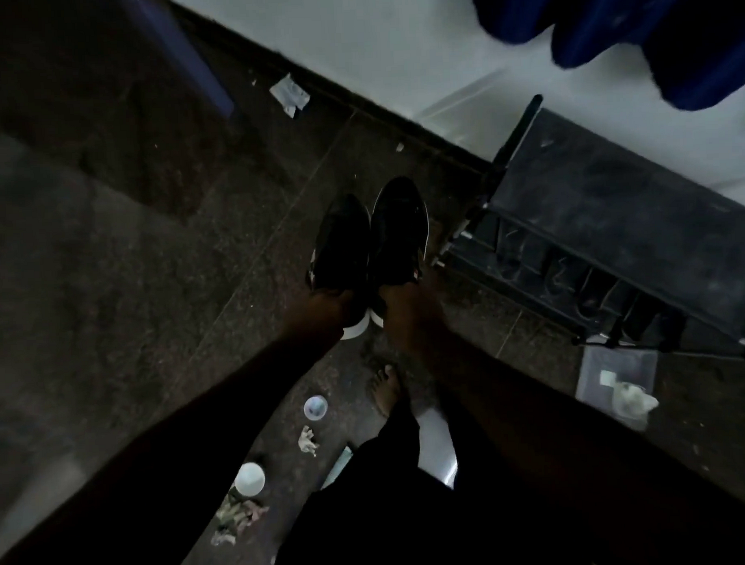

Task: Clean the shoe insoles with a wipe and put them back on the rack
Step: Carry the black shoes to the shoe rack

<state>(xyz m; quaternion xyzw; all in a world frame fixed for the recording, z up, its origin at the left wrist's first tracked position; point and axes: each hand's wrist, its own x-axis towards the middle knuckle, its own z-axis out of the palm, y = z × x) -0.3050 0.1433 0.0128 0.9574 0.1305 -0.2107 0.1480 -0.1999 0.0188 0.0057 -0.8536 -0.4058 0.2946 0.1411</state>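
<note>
the person stands holding a dark shoe in each hand, heels toward the body and toes pointing away toward the wall. the left hand grips the heel end of the left shoe and the right hand grips the heel end of the right shoe. the two shoes hang side by side, almost touching, above the floor. the insoles themselves can't be made out in this dim light. the shoe rack stands against the wall just to the right of the shoes, its long side running away along the wall, so the right hand is the nearer one and the pair would need to swing rightward to reach it. nothing seems to block that path. lower down, by a bare foot, lie crumpled wipes, a white cup and a clear box at the rack's near end.
</note>
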